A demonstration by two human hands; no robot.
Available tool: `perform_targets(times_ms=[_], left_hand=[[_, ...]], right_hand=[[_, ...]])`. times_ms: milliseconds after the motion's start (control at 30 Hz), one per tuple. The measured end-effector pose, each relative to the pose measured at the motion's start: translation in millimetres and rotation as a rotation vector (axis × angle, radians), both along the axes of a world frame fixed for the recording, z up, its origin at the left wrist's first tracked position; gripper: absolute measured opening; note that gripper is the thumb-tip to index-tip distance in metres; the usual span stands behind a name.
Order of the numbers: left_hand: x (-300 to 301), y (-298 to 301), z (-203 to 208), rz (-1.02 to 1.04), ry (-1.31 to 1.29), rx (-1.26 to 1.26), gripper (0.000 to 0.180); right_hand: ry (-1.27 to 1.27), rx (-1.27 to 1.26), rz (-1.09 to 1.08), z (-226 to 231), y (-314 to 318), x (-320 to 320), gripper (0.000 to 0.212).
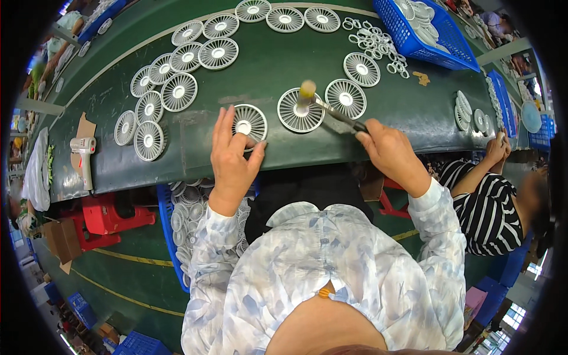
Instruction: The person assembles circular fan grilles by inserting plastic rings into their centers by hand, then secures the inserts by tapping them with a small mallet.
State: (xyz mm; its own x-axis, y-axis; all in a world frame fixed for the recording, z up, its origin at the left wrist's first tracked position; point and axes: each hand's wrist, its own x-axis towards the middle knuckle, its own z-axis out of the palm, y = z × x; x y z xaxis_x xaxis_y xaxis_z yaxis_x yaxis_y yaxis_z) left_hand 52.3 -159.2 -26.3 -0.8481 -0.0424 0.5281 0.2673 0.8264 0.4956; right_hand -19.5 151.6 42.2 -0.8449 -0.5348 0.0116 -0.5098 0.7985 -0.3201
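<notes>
While the right hand is closed round the end of a mallet, the mallet's head is over the hub of a spoked, silver-grey disc, here called the middle disc. The handle is the mallet's long axis, slanting from the hand, to the right of the middle disc and nearer the person, leftward and away to the head. The head stands crosswise to it, yellowish end uppermost; its lower end looks blurred, so whether it touches the hub cannot be told.

Left of the middle disc, and apart from it, lies another spoked disc, the left disc. The left hand is at it, long fingers stretched away from the person along its left side, thumb and forefinger near together at its near rim. These cover part of the disc, and whether they pinch or merely rest cannot be told. Being round, both discs show no long axis.

Beyond the middle disc to the right, a blue basket is cut off by the upper edge. Nearer than the middle disc, below the desk, a blue crate of discs is partly hidden by the left arm.
</notes>
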Motion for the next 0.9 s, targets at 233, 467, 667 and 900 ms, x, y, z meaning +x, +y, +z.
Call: perform_targets(times_ms=[233, 467, 667, 900], left_hand=[[-10, 9, -1, 0.060, -0.058, 0.166, 0.098], [-11, 7, -4, 0.080, -0.057, 0.133, 0.109], [-15, 11, 3, 0.031, -0.075, 0.165, 0.106], [-18, 31, 11, -0.085, -0.134, -0.168, 0.100]], right_hand=[[0.162, -0.426, 0.177, 7, -53, 3, 0.021], [0.154, -0.086, 0.275, -1, -64, 7, 0.025], [0.021, -0.058, 0.182, -12, -51, 8, 0.025], [0.240, -0.269, -0.018, -3, 3, -53, 0.019]])
